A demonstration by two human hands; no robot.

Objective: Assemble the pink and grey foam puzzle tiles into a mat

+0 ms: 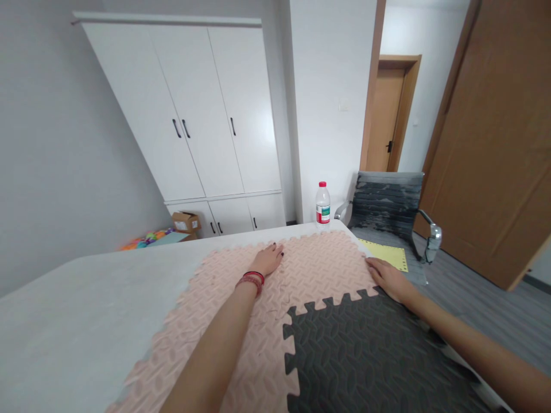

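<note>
Pink foam mat tiles [327,261] with a raised pattern lie joined on the white table. A dark grey foam mat tile [365,350] sits at the near right, its toothed edges against the pink ones. My left hand [267,260] rests flat on the pink mat by a seam, fingers stretched out, holding nothing. Red bracelets [252,279] circle that wrist. My right hand [390,279] lies over the right edge of the pink mat, close to the dark tile's far corner, its fingers extended and nothing visible in them.
A bottle [322,205] with a red cap stands at the table's far edge. Beyond the right edge is an office chair [387,206] with a yellow foam piece [387,253] on its seat. A white tabletop [86,321] stretches left; a cardboard box [186,222] is behind it.
</note>
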